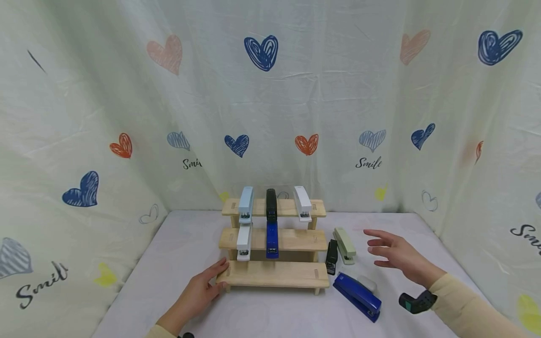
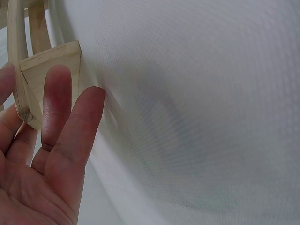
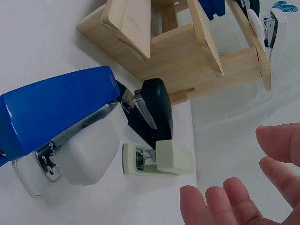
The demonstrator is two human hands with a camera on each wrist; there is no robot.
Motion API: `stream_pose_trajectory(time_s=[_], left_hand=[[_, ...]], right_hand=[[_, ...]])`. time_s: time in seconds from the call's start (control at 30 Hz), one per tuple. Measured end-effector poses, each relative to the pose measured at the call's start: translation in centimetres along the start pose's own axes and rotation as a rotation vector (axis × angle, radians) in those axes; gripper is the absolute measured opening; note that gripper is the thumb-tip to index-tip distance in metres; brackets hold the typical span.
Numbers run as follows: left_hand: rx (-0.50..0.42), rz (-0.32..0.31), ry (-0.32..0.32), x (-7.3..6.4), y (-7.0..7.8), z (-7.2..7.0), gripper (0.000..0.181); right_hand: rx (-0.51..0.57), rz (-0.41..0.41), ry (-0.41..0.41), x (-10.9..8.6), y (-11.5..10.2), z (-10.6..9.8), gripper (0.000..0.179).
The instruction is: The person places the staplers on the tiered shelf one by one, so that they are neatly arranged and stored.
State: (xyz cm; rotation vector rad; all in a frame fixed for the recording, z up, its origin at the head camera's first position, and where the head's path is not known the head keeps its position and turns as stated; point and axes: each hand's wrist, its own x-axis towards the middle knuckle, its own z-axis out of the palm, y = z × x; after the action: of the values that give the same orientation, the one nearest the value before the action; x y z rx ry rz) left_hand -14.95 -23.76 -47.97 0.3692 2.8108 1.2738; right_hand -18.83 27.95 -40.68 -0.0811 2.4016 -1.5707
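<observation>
A three-tier wooden rack (image 1: 274,274) stands on the table. My left hand (image 1: 196,291) holds the left end of its lowest shelf, thumb and fingers on either side of the board. Light blue (image 1: 246,201), black (image 1: 271,203) and white (image 1: 302,201) staplers sit on the top shelf. On the middle shelf are a white stapler (image 1: 244,239) and a blue stapler (image 1: 272,240). To the rack's right, my right hand (image 1: 399,256) hovers with fingers spread, holding nothing. Nearest it lies a pale green stapler (image 3: 173,157).
Beside the green stapler lies a small black stapler (image 1: 332,257). A large blue stapler (image 1: 357,296) lies closer to the front, partly hiding a white stapler (image 3: 89,152). A heart-printed curtain (image 1: 270,103) hangs behind and along both sides of the table.
</observation>
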Motion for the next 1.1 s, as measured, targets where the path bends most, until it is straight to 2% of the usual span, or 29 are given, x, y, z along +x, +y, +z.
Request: stream_pose_trajectory(time_s=[0.5, 0.63, 0.83, 1.1], left_hand=[[0.011, 0.001, 0.018, 0.0, 0.0, 0.2, 0.051], [0.011, -0.004, 0.020, -0.1, 0.0, 0.2, 0.051], [0.000, 0.000, 0.007, 0.0, 0.1, 0.1, 0.051], [-0.003, -0.002, 0.002, -0.1, 0.1, 0.1, 0.051]], right_hand=[[-0.013, 0.024, -0.018, 1.1, 0.5, -1.0, 0.061], [-0.023, 0.034, -0.039, 2.0, 0.6, -1.1, 0.062], [0.016, 0.049, -0.070, 3.6, 0.9, -0.8, 0.059], [0.036, 0.114, -0.090, 5.8, 1.1, 0.3, 0.061]])
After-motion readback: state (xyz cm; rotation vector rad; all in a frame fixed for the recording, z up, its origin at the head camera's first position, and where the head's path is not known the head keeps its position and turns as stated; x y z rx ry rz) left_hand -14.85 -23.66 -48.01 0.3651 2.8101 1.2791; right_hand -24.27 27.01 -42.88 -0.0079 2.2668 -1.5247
